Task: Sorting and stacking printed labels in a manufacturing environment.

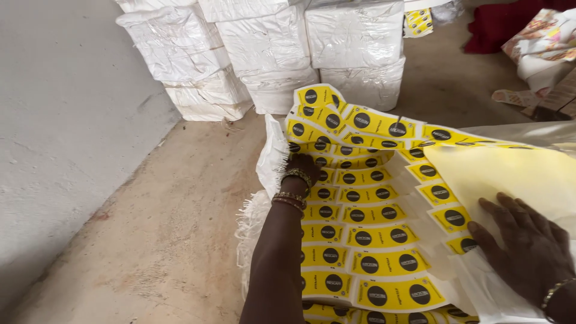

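A big pile of flat yellow printed cartons with black circles lies on an open white woven sack on the floor. My left hand, with bangles at the wrist, reaches to the far left side of the pile and presses its fingers down among the cartons. My right hand lies flat with fingers spread on a thin pale yellow plastic sheet that covers the pile's right side.
White wrapped bales are stacked at the back against a grey wall. Bare concrete floor lies to the left. Red cloth and printed bags sit at the far right.
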